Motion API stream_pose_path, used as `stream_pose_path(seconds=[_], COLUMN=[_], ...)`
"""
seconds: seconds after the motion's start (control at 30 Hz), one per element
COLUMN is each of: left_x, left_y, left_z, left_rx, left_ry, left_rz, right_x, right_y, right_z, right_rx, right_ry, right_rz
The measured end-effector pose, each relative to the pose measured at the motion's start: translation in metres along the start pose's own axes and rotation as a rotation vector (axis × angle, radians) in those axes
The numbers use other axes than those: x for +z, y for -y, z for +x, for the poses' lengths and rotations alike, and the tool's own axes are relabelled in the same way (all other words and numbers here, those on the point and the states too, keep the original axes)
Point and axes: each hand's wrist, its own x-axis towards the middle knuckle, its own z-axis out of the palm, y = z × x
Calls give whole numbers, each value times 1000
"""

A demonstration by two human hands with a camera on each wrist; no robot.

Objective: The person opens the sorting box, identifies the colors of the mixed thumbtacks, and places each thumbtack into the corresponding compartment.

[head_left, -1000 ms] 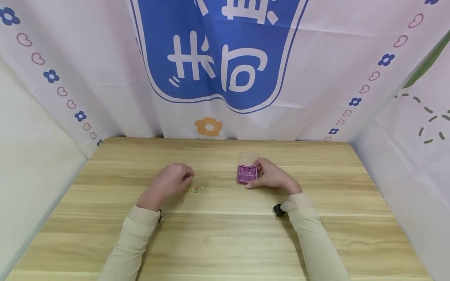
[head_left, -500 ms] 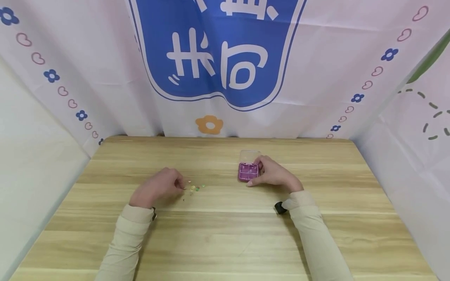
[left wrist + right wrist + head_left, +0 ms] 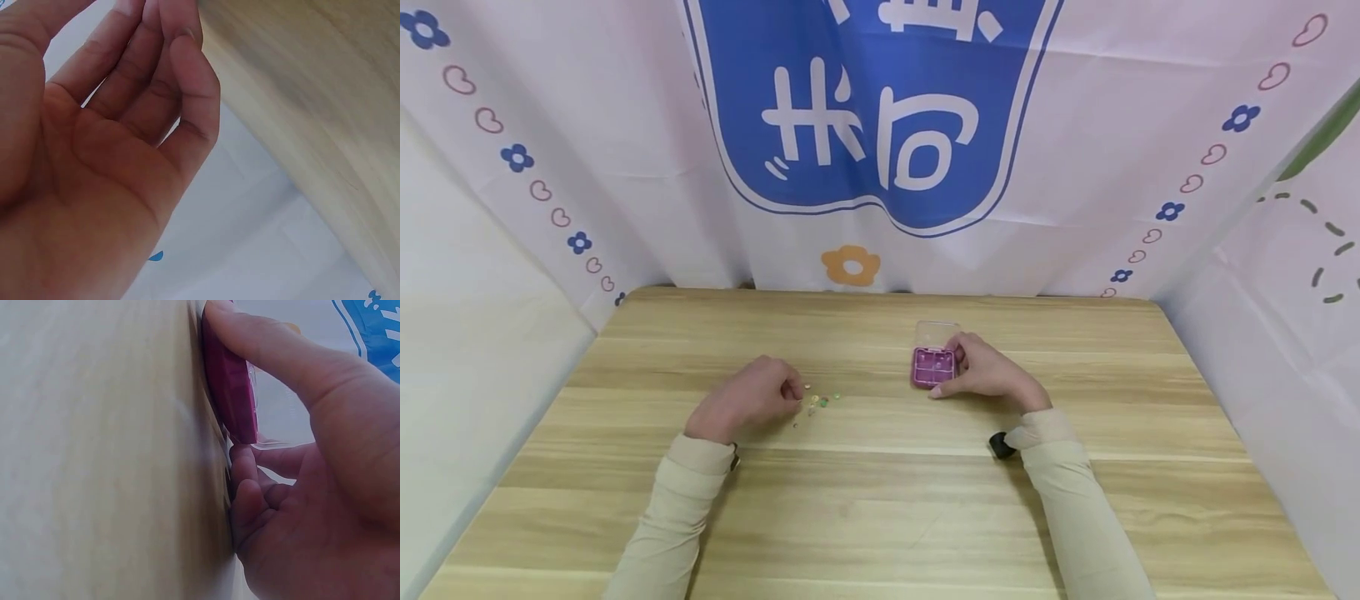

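A small purple pill case with a clear lid stands on the table, its lid swung back on the far side. Dividers split its inside into several compartments. My right hand grips the case from the right, thumb along the near side and fingers at the back corner; the right wrist view shows the thumb on the purple case. Several tiny coloured pieces, like beads, lie scattered left of the case. Beside them my left hand has its fingers bent down at the tabletop. Whether it pinches a piece is too small to tell.
The wooden table reaches back to a white printed cloth hanging behind it. A lone tiny piece lies nearer the front than the others. A black band sits at the right wrist.
My left hand has moved back left and down, from behind the tiny pieces to their left side, then slightly right. The right hand keeps its grip on the pill case.
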Motion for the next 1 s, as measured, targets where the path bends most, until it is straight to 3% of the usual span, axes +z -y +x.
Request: stream_pose_path(seconds=[0.17,0.4,0.77,1.0], left_x=[1,-1,-7,-10], left_y=[2,3,-4,-8], left_z=[2,1,0,2], left_rx=[49,47,67,139], left_ry=[-5,7,-125,-200], left_rz=[-7,-13,1,27], right_x=[1,3,2,2], right_y=[-1,-2,-4,-3], right_z=[0,1,1,2], right_rx=[-4,-19,-11,-17], right_ry=[5,8,2,7], right_rz=[-3,-7,-12,-15])
